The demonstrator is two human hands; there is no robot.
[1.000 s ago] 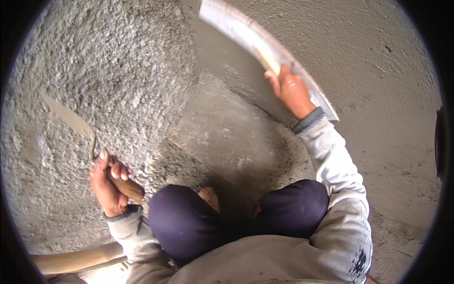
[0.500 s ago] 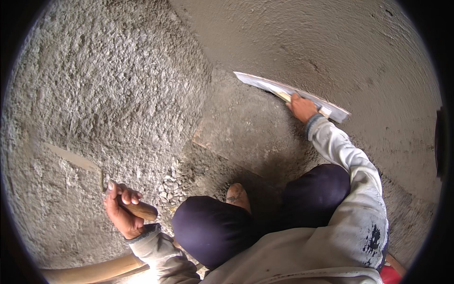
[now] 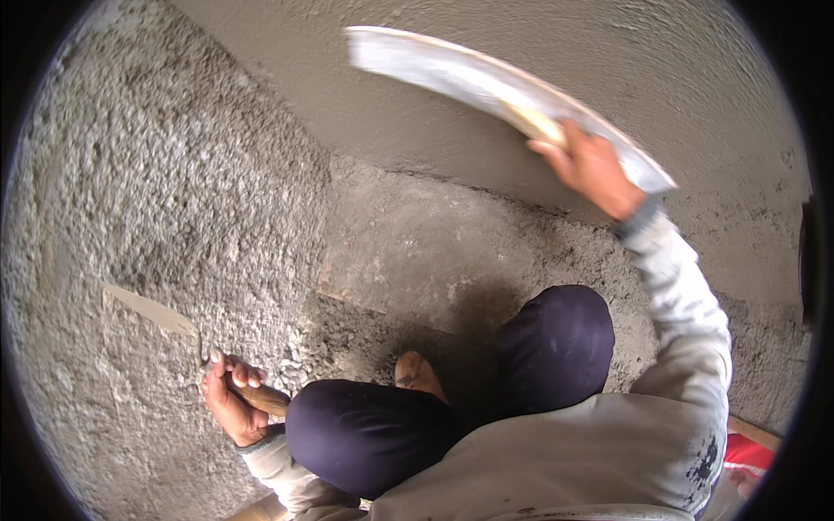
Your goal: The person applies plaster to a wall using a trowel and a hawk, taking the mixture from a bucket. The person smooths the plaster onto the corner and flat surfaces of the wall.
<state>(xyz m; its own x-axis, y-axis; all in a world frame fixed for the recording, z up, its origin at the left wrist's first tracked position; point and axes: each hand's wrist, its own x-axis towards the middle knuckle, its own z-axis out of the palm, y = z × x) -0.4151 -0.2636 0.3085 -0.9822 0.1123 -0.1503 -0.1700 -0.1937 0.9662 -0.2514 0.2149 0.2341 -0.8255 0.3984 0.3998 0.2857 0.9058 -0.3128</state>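
My right hand (image 3: 599, 170) is closed round the pale handle of a long, light-coloured plastering float (image 3: 434, 71). The float lies along the smooth grey plastered wall (image 3: 608, 52), its long edge slanting from upper left to lower right; whether its face touches the plaster is hard to tell. At the lower left my left hand (image 3: 233, 399) grips the wooden handle of a pointing trowel (image 3: 149, 308). The trowel's flat blade points left, in front of the rough wall surface (image 3: 165, 165), with no mortar heap visible on it.
Below the smooth wall lies a dusty slab (image 3: 417, 234). Small stones (image 3: 294, 360) are scattered by my left knee (image 3: 373, 434). A wooden pole (image 3: 261, 511) shows at the lower edge, and something red (image 3: 747, 453) lies behind my right arm. A dark object (image 3: 808, 260) stands at the right rim.
My right hand has carried the float upward along the smooth wall, and it now looks larger in view. My left hand still holds the trowel, shifted slightly down and right in the picture.
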